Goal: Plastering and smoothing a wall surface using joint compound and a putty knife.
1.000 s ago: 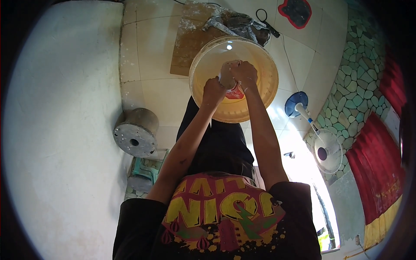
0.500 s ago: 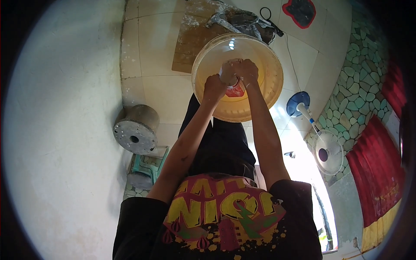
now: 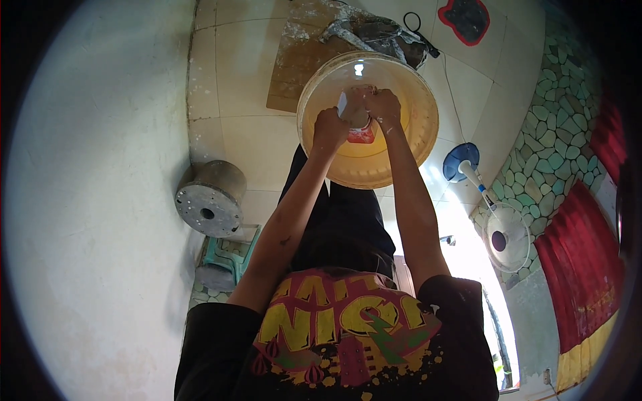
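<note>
A wide, cream-yellow bucket point(image 3: 414, 144) stands in front of my legs, its mouth facing up. Both of my hands reach over its opening. My left hand point(image 3: 330, 127) is closed on the left edge of a small red and grey package point(image 3: 362, 136). On the opposite edge, the fingers of my right hand point(image 3: 384, 107) are curled tight. The package looks pale grey on its upper part and red with white marks below. Its exact kind I cannot make out. Yellowish colour shows at the bottom of the bucket around it.
Behind the bucket lies a stained brown board point(image 3: 284, 83) with a whitish-smeared hammer point(image 3: 341, 32). A fan point(image 3: 506, 237) with a blue base is at the right, its cord crossing the tiles. A grey cylinder point(image 3: 208, 200) and a green stool point(image 3: 227, 257) stand left, near the wall point(image 3: 100, 187).
My hands and the package stay over the bucket and have shifted only slightly. A paler patch now shows on the package near my left hand.
</note>
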### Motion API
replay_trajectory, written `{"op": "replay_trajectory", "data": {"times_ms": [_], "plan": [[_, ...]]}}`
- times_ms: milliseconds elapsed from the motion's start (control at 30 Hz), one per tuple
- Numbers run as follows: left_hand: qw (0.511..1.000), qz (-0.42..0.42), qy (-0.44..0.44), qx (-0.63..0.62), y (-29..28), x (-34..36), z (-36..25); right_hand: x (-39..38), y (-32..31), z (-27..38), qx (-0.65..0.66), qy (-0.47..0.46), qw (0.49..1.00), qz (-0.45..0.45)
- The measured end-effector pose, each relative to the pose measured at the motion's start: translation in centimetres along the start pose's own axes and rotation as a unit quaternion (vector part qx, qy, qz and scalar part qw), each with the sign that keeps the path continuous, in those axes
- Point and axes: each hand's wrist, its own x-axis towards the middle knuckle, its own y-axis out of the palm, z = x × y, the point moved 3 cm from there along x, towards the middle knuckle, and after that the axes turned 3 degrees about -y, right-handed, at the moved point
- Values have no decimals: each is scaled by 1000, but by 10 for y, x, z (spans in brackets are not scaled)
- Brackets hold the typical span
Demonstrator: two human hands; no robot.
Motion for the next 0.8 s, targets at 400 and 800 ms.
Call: {"op": "replay_trajectory", "data": {"times_ms": [400,800], "plan": [[998,-51,18,-35,-27,-27,-20,-29,-13,-15,151,-140,977,-61],[930,-9,114,-348,-77,-133,-17,-192,-105,-5,430,-280,857,-52]]}}
